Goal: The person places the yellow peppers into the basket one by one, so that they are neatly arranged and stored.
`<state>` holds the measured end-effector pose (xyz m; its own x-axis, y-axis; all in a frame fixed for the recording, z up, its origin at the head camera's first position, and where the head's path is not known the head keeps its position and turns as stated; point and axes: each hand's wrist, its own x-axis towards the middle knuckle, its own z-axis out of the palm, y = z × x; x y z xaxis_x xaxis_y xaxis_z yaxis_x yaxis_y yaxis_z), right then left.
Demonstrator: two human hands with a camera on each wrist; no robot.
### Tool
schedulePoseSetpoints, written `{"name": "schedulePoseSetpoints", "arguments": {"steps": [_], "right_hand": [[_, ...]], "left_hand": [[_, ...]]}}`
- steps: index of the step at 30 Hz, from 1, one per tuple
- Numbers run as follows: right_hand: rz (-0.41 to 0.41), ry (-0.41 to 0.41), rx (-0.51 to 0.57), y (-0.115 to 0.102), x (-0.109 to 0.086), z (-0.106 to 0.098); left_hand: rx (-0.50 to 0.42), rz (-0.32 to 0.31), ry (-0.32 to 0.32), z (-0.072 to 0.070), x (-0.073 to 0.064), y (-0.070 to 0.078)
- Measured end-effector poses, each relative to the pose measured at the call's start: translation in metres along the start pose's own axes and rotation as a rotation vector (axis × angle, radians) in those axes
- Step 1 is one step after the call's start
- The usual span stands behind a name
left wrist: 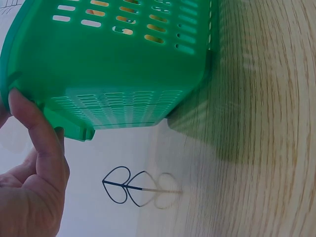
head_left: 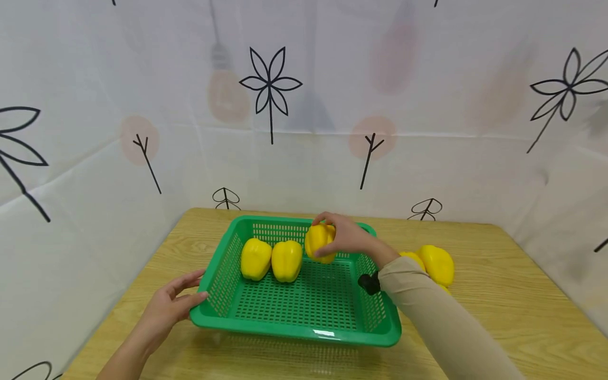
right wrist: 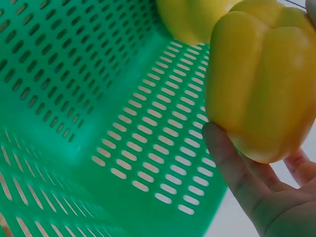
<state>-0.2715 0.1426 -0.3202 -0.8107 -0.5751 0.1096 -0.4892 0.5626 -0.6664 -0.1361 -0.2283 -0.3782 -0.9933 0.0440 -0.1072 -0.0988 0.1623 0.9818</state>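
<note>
A yellow bell pepper is held in my right hand, over the back right part of a green plastic basket. The right wrist view shows fingers and thumb around this held pepper, above the slotted floor. Two more yellow bell peppers, a left one and a right one, stand side by side in the basket's back left. My left hand grips the basket's left rim, thumb on top; in the left wrist view its fingers are bent at the rim's underside.
More yellow bell peppers lie on the wooden table right of the basket, partly hidden behind my right sleeve. A white patterned curtain hangs behind the table and along its sides.
</note>
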Motion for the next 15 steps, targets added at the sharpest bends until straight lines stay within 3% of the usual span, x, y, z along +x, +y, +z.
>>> {"name": "schedulePoseSetpoints", "arguments": {"steps": [15], "right_hand": [[0.087, -0.116, -0.142, 0.016, 0.012, 0.026]], "left_hand": [[-0.020, -0.002, 0.004, 0.000, 0.000, 0.000]]}}
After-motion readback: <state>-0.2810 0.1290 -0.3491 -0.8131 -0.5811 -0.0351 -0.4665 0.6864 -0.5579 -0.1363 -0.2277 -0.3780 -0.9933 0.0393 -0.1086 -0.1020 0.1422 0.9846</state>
